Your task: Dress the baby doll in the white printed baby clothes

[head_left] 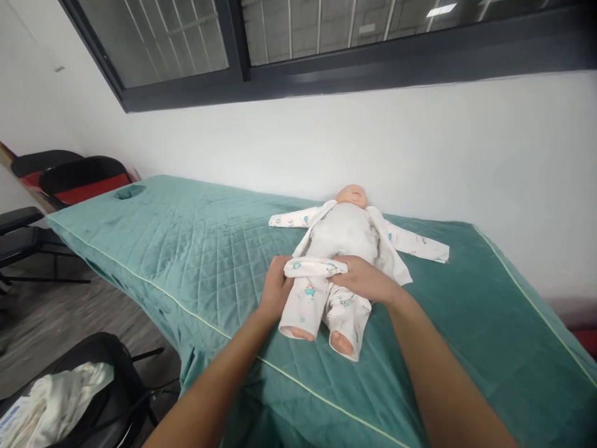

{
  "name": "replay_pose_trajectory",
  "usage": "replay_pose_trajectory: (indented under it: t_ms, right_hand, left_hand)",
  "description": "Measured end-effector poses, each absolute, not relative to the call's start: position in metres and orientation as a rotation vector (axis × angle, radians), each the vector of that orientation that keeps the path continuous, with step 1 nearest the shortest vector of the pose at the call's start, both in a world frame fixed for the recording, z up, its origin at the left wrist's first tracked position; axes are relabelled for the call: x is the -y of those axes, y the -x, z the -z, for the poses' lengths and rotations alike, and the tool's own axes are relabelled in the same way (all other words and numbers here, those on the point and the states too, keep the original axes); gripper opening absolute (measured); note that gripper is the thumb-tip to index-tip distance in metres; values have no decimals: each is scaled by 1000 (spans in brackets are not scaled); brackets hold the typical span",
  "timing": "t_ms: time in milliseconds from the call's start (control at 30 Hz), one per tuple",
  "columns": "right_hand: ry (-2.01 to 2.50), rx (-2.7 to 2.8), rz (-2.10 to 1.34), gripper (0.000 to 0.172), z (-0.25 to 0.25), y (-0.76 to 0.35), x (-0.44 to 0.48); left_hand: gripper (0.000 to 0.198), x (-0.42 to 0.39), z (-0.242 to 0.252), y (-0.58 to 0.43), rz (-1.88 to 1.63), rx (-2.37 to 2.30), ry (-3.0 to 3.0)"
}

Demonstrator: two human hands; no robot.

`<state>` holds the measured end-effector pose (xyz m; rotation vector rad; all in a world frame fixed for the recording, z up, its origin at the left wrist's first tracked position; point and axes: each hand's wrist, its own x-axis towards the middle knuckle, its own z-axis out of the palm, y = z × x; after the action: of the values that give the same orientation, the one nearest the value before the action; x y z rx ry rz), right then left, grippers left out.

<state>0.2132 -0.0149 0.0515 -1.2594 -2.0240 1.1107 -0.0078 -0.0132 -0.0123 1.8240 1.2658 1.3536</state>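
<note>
A baby doll [347, 229] lies on its back on a teal quilted table [196, 249], head toward the white wall. It wears a white printed romper [321, 298] that is open over the chest, sleeves spread out to both sides. My left hand [275, 289] grips the romper cloth at the doll's left hip. My right hand [361, 280] pinches the folded waist edge of the romper at the doll's belly. Both feet stick out of the romper legs.
A black chair [121, 373] at lower left holds crumpled white cloth [60, 398]. More black and red chairs [69, 177] stand at the far left. A window runs above the white wall. The table's near edge falls away just below my forearms.
</note>
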Motion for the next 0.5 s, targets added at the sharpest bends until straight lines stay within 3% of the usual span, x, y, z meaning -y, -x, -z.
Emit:
replay_pose_trajectory:
  t_ms: [267, 500]
  right_hand:
    - [1377, 1901, -1004, 19, -50, -208, 12]
    - [1175, 1779, -1301, 32, -61, -245, 21]
  left_hand:
    - [14, -17, 8, 5, -1367, -1167, -2239]
    - [11, 1, 12, 9, -1375, -1094, -2169]
